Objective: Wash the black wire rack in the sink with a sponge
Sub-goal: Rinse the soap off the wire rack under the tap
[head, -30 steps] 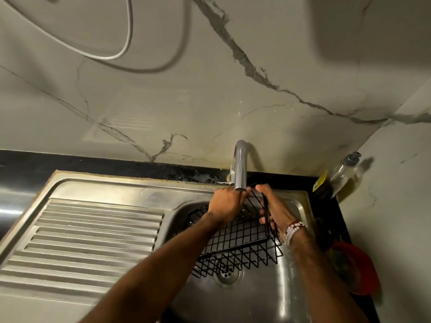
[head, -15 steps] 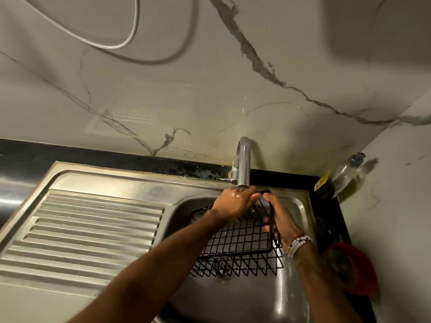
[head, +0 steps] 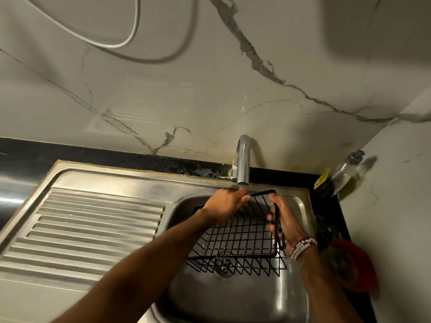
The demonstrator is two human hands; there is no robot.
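- The black wire rack (head: 238, 231) is held tilted inside the basin of the stainless steel sink (head: 300, 199), right of centre in the lower half of the frame, its far rim raised just beneath the faucet (head: 242, 159).
- The left hand (head: 225, 205) is closed over the rack's far rim, directly under the faucet's outlet; whether a sponge is enclosed in it cannot be told.
- The right hand (head: 283, 223) is wrapped around the rack's right edge, fingers (head: 271, 227) curled over the wire, with a beaded bracelet (head: 302, 247) at the wrist.
- The rack is judged light and stiff, its thin coated wires likely slippery when wet; the thicker perimeter frame is the soundest place to be gripped, since the fine grid offers little purchase.
- Room for turning is limited: the faucet sits close above the raised rim, and the basin wall lies just beside the right hand.
- The lower edge of the rack appears to rest near the drain (head: 225, 268), so open basin floor is left toward the bottom of the frame.
- A ridged drainboard (head: 93, 227) at the left offers a free surface; a soap dispenser bottle (head: 345, 171) and a red bowl (head: 356, 266) crowd the right counter, well clear of the rack.
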